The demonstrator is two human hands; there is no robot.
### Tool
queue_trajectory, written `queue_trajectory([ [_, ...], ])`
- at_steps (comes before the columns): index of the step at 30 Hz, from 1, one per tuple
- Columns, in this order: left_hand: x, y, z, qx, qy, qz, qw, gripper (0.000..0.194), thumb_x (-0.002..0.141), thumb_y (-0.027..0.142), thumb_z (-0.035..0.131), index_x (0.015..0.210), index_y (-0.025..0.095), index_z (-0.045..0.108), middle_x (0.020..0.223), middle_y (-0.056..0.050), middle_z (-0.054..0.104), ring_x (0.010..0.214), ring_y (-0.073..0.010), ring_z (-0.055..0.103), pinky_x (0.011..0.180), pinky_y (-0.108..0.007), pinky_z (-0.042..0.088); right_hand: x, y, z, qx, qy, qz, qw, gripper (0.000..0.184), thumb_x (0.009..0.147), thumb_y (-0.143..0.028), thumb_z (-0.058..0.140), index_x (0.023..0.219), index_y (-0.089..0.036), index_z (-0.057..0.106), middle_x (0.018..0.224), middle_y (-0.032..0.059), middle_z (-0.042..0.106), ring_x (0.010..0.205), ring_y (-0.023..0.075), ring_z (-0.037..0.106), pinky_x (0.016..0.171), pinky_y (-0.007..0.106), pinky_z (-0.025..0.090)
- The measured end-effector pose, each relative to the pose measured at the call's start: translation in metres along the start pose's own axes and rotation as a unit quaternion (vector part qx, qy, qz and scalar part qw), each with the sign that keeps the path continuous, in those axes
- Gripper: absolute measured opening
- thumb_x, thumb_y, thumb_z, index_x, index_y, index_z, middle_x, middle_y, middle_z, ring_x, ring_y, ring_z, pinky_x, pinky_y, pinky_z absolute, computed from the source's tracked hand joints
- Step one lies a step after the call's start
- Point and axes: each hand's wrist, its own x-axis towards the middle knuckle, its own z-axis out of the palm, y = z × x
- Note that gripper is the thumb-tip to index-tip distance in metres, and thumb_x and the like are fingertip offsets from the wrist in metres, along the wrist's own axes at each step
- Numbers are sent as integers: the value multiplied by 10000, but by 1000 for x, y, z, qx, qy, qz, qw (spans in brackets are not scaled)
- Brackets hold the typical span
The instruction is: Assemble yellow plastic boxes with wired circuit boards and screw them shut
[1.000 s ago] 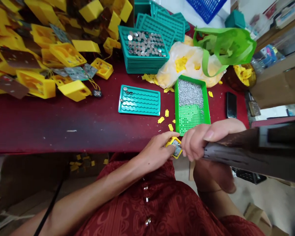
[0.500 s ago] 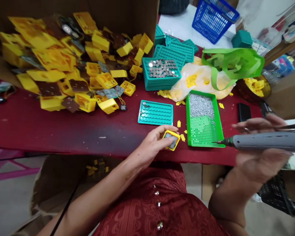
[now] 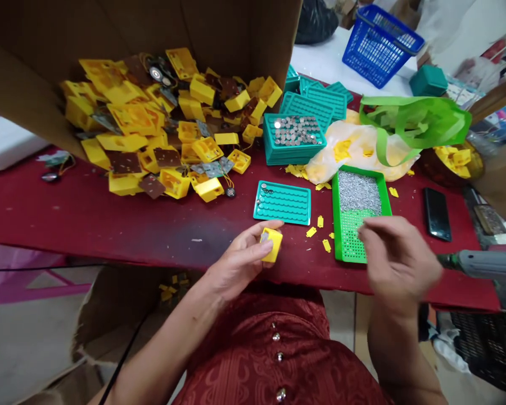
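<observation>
The left hand (image 3: 231,261), low in the centre of the frame, grasps a yellow case (image 3: 274,247) between thumb and fingers, above the front edge of the bench (image 3: 152,239). The case is tilted, with a grey piece (image 3: 265,237) showing beside the thumb; whether that piece is fastened cannot be told, and if loose it could slip out should the grip slacken or the case turn further. The right hand (image 3: 398,259), right of centre and blurred, has its fingers curled and the thumb near the forefinger; whether it pinches anything cannot be told. It is over the near end of the green tray (image 3: 338,230), so a low sweep could knock the rim and scatter the small metal bits (image 3: 359,192) heaped at the far end. A driver (image 3: 491,264) at the right edge points toward that hand, and a backward move might bump it. Left of the green tray, loose yellow tabs (image 3: 320,222) could be brushed off by a sleeve or wrist. The teal tray (image 3: 284,203) is just beyond the left hand; a nudge could shift its few discs (image 3: 263,186). At upper left, the piled cases (image 3: 126,121) lean unevenly, and pulling one by its wires could drag others down.
</observation>
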Motion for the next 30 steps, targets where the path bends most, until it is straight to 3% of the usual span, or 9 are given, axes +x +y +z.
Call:
queue_trajectory([
  [4, -6, 1, -11, -22, -1, -7, 1000, 522, 652, 262, 876, 1146, 172, 733, 931, -41, 704, 806, -153, 678, 600, -190, 541, 23, 2, 41, 13, -88, -61, 994, 95, 926, -184, 575, 965, -205, 659, 906, 21, 711, 827, 147, 660, 755, 285, 522],
  [8, -7, 1, -20, -61, 0, -11, 998, 347, 786, 287, 774, 1093, 134, 730, 1057, -126, 741, 926, -237, 716, 683, -264, 598, 33, 5, 74, 12, -147, -93, 985, 101, 922, -177, 563, 966, -176, 654, 908, 52, 715, 838, 173, 666, 773, 309, 520],
  [13, -8, 4, -25, -65, 41, 4, 997, 271, 963, 269, 543, 1060, 87, 718, 1126, -191, 735, 929, -246, 738, 702, -264, 608, 42, -2, 113, -17, -217, -60, 974, 158, 939, -184, 516, 939, -176, 674, 938, 91, 711, 891, 217, 651, 840, 375, 499],
  [18, -8, 8, -30, -76, 76, 13, 994, 272, 975, 260, 523, 1027, 93, 731, 1083, -162, 750, 956, -270, 742, 726, -287, 618, 48, -14, 146, -38, -265, -65, 961, 201, 942, -161, 504, 919, -172, 703, 930, 106, 700, 881, 225, 623, 839, 372, 485],
  [24, -12, 11, -39, -56, 81, 35, 995, 224, 933, 245, 592, 1051, 118, 734, 1103, -140, 746, 993, -277, 731, 779, -317, 608, 43, -24, 166, -34, -284, -79, 955, 156, 922, -158, 547, 891, -148, 700, 929, 125, 680, 918, 256, 600, 856, 383, 470],
  [30, -15, 13, -46, -28, 90, 65, 993, 253, 880, 311, 675, 1068, 154, 741, 1110, -121, 744, 1026, -279, 712, 783, -330, 594, 44, -11, 157, -12, -229, -23, 973, 88, 911, -180, 544, 861, -163, 615, 861, 73, 678, 809, 186, 620, 770, 315, 484],
])
